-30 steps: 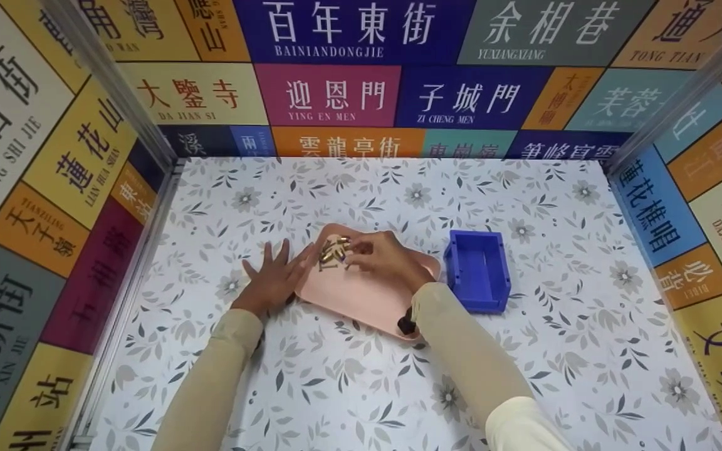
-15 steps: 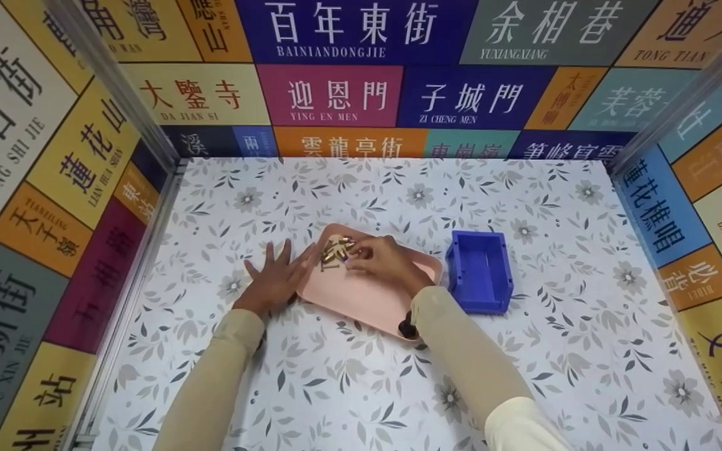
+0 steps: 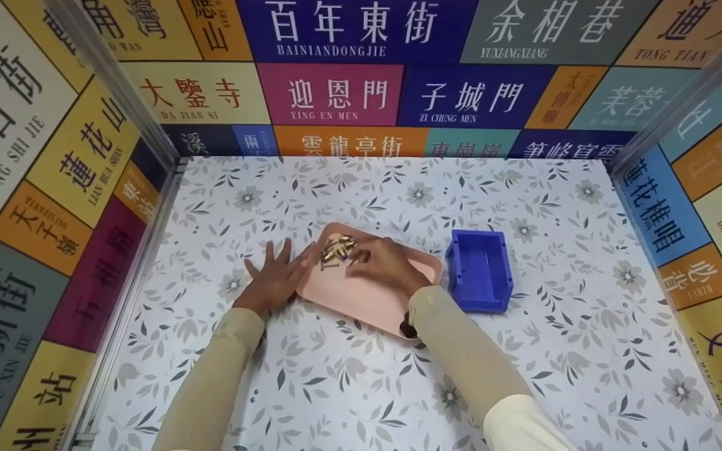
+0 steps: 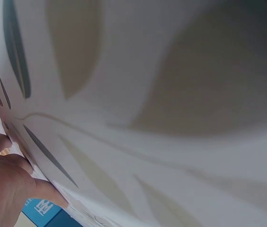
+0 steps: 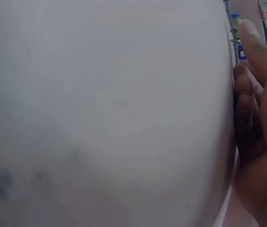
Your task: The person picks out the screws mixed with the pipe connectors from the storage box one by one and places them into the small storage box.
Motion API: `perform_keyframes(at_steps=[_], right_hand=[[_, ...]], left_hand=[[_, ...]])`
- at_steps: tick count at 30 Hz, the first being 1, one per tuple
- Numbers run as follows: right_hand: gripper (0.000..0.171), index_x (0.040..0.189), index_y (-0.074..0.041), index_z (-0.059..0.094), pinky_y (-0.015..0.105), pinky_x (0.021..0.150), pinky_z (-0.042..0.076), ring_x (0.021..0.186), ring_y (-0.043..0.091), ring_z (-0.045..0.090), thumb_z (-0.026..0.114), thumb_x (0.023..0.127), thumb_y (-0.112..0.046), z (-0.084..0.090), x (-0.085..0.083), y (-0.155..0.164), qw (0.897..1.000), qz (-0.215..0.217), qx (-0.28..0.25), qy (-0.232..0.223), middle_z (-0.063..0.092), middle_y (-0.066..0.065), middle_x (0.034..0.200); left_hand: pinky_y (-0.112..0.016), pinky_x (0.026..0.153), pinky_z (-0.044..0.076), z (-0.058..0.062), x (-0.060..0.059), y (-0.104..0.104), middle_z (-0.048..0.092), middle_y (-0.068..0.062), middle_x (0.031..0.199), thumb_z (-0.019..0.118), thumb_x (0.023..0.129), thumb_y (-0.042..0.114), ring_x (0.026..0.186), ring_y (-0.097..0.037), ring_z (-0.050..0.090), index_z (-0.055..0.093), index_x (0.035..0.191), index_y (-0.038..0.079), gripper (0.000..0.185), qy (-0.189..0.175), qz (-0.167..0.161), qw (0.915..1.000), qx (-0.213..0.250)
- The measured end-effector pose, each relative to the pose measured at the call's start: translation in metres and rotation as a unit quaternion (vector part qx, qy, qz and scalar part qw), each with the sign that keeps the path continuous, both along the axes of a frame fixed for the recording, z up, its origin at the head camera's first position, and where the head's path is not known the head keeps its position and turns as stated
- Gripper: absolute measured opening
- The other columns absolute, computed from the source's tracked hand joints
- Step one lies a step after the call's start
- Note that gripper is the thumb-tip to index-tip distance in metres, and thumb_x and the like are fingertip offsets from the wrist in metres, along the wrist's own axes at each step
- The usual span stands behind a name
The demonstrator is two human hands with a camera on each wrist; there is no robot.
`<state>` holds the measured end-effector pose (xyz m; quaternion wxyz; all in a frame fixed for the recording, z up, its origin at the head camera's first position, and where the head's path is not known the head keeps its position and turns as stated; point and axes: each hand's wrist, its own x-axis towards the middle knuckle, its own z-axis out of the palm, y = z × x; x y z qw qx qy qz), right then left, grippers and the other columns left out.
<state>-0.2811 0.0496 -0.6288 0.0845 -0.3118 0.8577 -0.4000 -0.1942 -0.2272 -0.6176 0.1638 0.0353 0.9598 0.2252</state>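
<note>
Near mid-frame I see the brass parts just left of the nearer right hand, fingers curled, its hold uncertain; the left hand lies spread, empty.

Beyond right hand: blue panel, "BAINIANDONGJIE"; grey panel, "YUXIANGXIANG". Left of left hand: yellow panel, "LIAN HUA SHAN".
</note>
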Motion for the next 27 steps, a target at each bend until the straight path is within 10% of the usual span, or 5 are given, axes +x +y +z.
perform_keyframes(at_steps=[27], right_hand=[[0.012, 0.077, -0.02, 0.077, 0.025, 0.066, 0.054, 0.071, 0.008, 0.065, 0.084, 0.085, -0.026, 0.011, 0.002, -0.001, 1.0, -0.014, 0.006, -0.026, 0.072, -0.009, 0.073]], left_hand=[[-0.085, 0.106, -0.015, 0.004, 0.002, 0.001, -0.003, -0.005, 0.173, 0.01, 0.101, 0.073, 0.156, -0.045, -0.017, 0.006, 0.158, 0.057, 0.059, 0.0, 0.005, 1.0, 0.0]])
